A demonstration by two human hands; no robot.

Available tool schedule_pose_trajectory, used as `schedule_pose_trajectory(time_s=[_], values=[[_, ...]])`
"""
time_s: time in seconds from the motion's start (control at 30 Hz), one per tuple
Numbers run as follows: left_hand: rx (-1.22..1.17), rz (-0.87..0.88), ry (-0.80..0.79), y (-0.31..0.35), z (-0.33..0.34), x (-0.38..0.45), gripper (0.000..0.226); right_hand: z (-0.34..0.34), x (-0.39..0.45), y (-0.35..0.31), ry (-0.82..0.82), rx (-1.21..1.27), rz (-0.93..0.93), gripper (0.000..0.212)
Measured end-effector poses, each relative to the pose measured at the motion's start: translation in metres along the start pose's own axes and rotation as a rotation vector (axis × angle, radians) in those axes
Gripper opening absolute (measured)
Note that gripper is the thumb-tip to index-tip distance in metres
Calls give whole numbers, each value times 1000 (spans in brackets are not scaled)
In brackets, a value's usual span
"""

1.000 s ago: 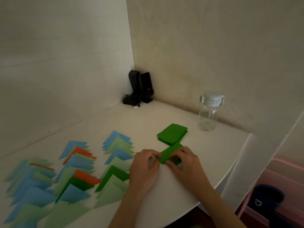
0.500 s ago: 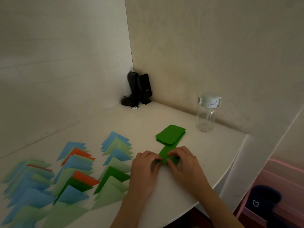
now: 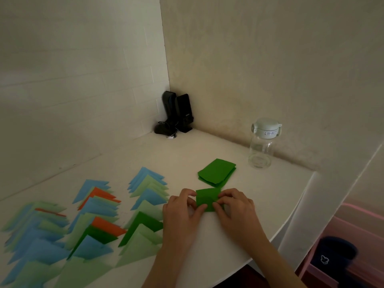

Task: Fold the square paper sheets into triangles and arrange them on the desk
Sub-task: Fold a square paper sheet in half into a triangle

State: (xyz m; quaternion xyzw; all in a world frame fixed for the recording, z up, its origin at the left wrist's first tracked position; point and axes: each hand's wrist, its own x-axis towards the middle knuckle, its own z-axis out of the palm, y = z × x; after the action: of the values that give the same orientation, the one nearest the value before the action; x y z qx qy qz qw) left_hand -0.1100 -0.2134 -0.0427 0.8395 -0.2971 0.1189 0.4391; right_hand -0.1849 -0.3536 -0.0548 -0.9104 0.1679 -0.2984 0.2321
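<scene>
Rows of folded blue, green and orange paper triangles (image 3: 99,221) cover my left worktop (image 3: 259,204). My left hand (image 3: 182,213) and right hand (image 3: 234,208) pinch the dark green paper square (image 3: 205,199) with curled fingers, just before the green sheet stack (image 3: 217,172).

1. Dark green sheet (image 3: 206,199) showing plain; stack (image 3: 216,172) behind matching it.
2. Folded triangles (image 3: 87,221) running light blue, pale green, orange, dark green.
3. Desk (image 3: 259,194) showing white.
4. Speakers (image 3: 178,113) sitting black.
5. Bottle (image 3: 262,145) showing clear, lid pale.
</scene>
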Motion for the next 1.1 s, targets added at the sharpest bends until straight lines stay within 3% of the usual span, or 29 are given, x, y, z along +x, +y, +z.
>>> schedule_pose_trajectory(time_s=[0.3, 0.57, 0.8, 0.97, 1.1], values=[[109, -59, -35, 8, 2, 1, 32, -6, 5, -7, -68, -34, 86, 22], [51, -138, -55, 7, 2, 3, 26, -8, 5, -8, -72, 85, 115, 17], [39, -133, -67, 2, 2, 3, 26, -8, 7, -5, -78, 158, 116, 30], [5, -81, -33, -2, 3, 1, 26, -4, 3, 1, -12, 121, 80, 30], [89, 34, -18, -6, 7, 0, 25, -2, 5, -3, -23, 118, 160, 30]])
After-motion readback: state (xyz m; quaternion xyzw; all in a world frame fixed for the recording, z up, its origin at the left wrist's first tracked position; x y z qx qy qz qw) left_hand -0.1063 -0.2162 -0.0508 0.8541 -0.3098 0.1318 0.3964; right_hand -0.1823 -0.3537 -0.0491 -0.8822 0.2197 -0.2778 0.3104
